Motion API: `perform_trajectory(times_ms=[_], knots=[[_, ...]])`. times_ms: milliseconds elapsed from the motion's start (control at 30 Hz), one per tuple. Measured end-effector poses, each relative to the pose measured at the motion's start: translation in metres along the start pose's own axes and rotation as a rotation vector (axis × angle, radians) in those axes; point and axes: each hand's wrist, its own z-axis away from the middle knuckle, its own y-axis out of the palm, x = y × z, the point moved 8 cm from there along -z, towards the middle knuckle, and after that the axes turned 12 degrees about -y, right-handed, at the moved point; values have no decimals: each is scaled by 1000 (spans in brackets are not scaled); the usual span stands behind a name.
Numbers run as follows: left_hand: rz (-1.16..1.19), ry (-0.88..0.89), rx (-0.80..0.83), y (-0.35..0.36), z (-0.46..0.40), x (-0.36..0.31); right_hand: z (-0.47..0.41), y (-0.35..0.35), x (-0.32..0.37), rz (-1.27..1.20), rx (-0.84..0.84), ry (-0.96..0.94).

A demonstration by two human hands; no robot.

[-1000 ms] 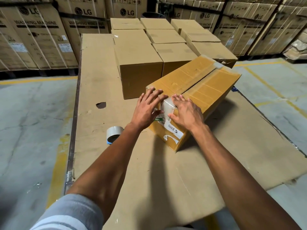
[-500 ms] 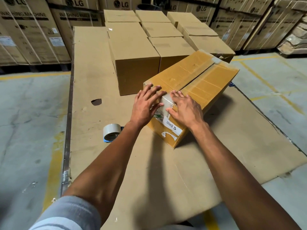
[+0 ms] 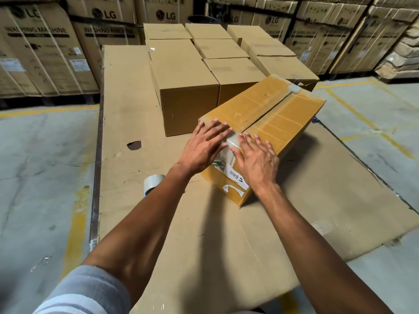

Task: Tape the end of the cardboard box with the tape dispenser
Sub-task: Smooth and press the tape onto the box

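Colours, work surface

Cardboard box (image 3: 267, 116) glossy yellow-brown; its label (image 3: 235, 177) white, black print; tape roll (image 3: 153, 181) pale grey; floor lines (image 3: 76, 225) yellow.

I am seeing a glossy tape-covered cardboard box (image 3: 267, 118), matt plain cardboard sheet (image 3: 127, 105) under it, a shiny plastic tape roll (image 3: 152, 182), and rough concrete floor (image 3: 38, 155).
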Motion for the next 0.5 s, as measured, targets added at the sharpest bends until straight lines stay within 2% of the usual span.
perform_trajectory(times_ms=[267,500], knots=[[85,-30,-70,4,-3,5,-2,0,1,15,-101,36],[56,50,-23,9,6,11,1,8,2,91,11,-32]])
